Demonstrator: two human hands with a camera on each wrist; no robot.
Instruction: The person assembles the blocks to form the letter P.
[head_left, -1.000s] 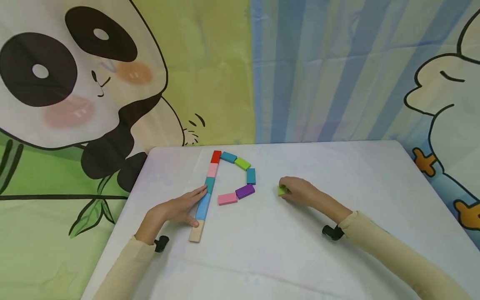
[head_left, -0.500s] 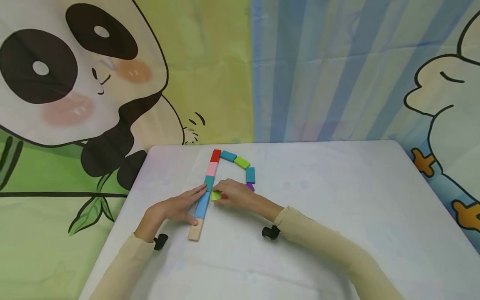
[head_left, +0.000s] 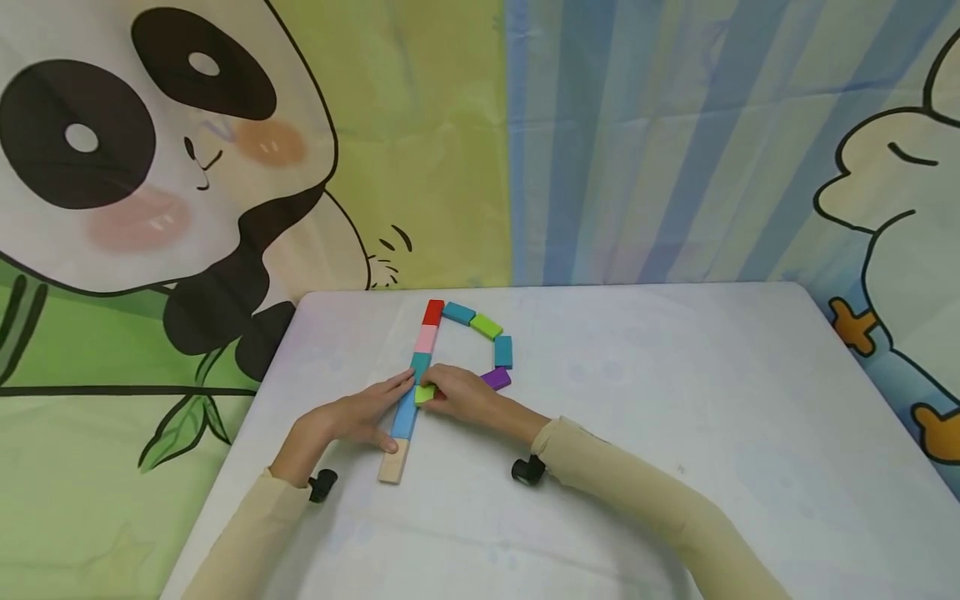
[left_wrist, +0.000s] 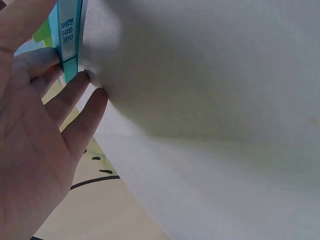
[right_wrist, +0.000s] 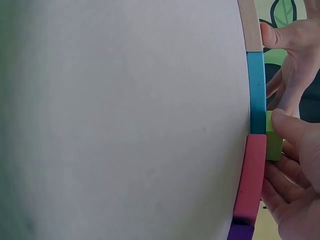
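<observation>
A slanted row of flat coloured blocks lies on the white table: a red block (head_left: pixel 432 312), a pale pink block (head_left: pixel 425 339), a teal block (head_left: pixel 421 364), a blue block (head_left: pixel 404 417) and a plain wood block (head_left: pixel 393 462). My left hand (head_left: pixel 341 423) rests along its left side, fingertips at the teal block and thumb at the wood block, fingers fairly straight. Between thumb and fingers, my right hand (head_left: pixel 467 393) pinches a lime green block (right_wrist: pixel 273 144), which overlaps the blue block's upper end. A pink block (right_wrist: pixel 251 175), hidden in the head view, lies beside the row.
From the red block, a curve of blocks bends right: a blue block (head_left: pixel 459 313), a green block (head_left: pixel 486 326), another blue block (head_left: pixel 503 352) and a purple block (head_left: pixel 497 378). A cartoon-printed cloth (head_left: pixel 420 167) hangs behind the table (head_left: pixel 637 367).
My right hand has carried the lime green block leftward from the table's middle to the slanted row, then slightly further left onto the blue block. The left hand has stayed put.
</observation>
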